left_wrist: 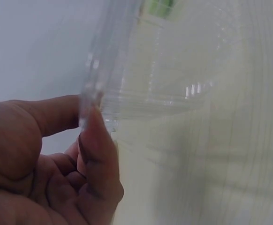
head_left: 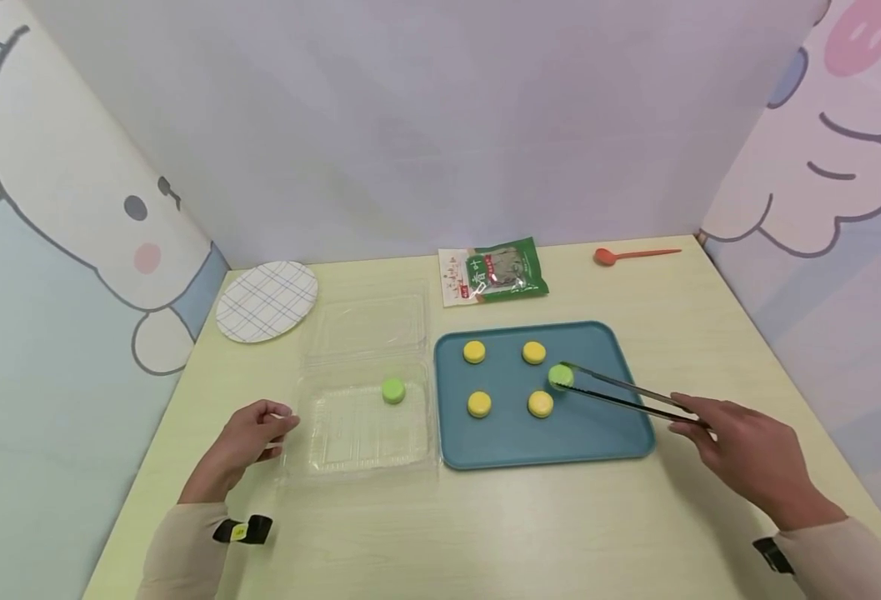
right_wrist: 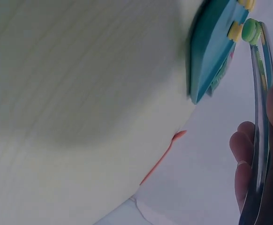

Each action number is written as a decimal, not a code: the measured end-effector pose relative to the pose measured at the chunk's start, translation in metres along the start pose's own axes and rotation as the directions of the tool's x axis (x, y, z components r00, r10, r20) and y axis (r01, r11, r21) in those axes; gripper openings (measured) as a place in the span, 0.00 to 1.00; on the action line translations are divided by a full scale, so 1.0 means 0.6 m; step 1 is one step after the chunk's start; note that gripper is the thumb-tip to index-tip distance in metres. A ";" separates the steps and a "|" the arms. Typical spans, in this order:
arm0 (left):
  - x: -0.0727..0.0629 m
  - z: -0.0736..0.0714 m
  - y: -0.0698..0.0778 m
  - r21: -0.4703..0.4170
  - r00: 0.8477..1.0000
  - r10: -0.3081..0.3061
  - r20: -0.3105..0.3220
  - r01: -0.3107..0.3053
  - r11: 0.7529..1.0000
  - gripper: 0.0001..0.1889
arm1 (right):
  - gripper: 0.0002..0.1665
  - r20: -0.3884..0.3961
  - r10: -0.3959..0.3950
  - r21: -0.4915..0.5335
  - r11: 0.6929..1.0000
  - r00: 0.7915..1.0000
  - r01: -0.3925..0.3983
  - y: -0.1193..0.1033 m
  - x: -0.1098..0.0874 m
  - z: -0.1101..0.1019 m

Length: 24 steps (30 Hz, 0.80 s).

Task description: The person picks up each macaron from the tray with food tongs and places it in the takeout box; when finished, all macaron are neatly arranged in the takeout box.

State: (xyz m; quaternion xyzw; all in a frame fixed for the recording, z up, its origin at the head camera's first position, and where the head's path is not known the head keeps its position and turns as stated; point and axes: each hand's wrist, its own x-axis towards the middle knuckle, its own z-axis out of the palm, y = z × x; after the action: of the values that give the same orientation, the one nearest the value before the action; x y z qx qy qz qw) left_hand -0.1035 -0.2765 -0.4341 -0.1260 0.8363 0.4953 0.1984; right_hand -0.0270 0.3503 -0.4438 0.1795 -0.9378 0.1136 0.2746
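My left hand (head_left: 248, 437) pinches the left rim of a clear plastic clamshell container (head_left: 365, 442), which lies with its lid folded back. Thumb and finger close on the edge in the left wrist view. One green macaron (head_left: 393, 390) sits inside the container. In my right hand (head_left: 755, 454) are metal tongs (head_left: 628, 403), their tips around another green macaron (head_left: 560, 377) over the blue tray (head_left: 598, 437). The right wrist view shows this macaron (right_wrist: 251, 31) between the tong tips. Several yellow macarons (head_left: 479, 405) rest on the tray, left of the tongs.
Behind the tray lies a green and white food packet (head_left: 493, 271). A red spoon (head_left: 638, 253) is at the back right, and a white checked plate (head_left: 267, 302) at the back left. Printed walls (head_left: 440, 133) enclose the table's back and sides.
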 end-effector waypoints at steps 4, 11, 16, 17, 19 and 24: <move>0.001 -0.001 0.002 -0.001 1.000 0.000 0.000 0.000 1.000 0.17 | 0.38 -0.029 -0.037 0.007 0.999 0.999 0.037 -0.010 0.019 0.007; 0.003 -0.002 -0.002 -0.003 1.000 -0.001 -0.001 0.001 1.000 0.17 | 0.34 -0.072 -0.107 0.044 0.993 0.992 0.110 -0.031 0.052 0.023; 0.003 -0.001 -0.004 -0.008 1.000 -0.003 0.001 0.003 1.000 0.17 | 0.33 -0.077 -0.142 0.071 0.987 0.987 0.147 -0.048 0.068 0.028; 0.002 -0.001 -0.004 -0.009 1.000 -0.002 0.002 0.002 1.000 0.17 | 0.33 -0.076 -0.147 0.075 0.985 0.986 0.153 -0.051 0.070 0.029; 0.002 -0.002 -0.004 -0.011 1.000 0.003 0.003 -0.003 1.000 0.17 | 0.33 -0.073 -0.159 0.082 0.983 0.985 0.164 -0.056 0.077 0.030; 0.001 -0.001 -0.004 -0.017 1.000 0.003 0.004 -0.003 1.000 0.17 | 0.34 -0.057 -0.189 0.102 0.976 0.980 0.194 -0.069 0.092 0.033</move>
State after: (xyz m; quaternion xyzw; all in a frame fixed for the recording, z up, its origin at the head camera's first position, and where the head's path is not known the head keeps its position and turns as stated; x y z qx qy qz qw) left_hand -0.1032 -0.2782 -0.4357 -0.1254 0.8320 0.5028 0.1982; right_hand -0.0630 0.2910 -0.4249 0.2808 -0.9020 0.1407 0.2962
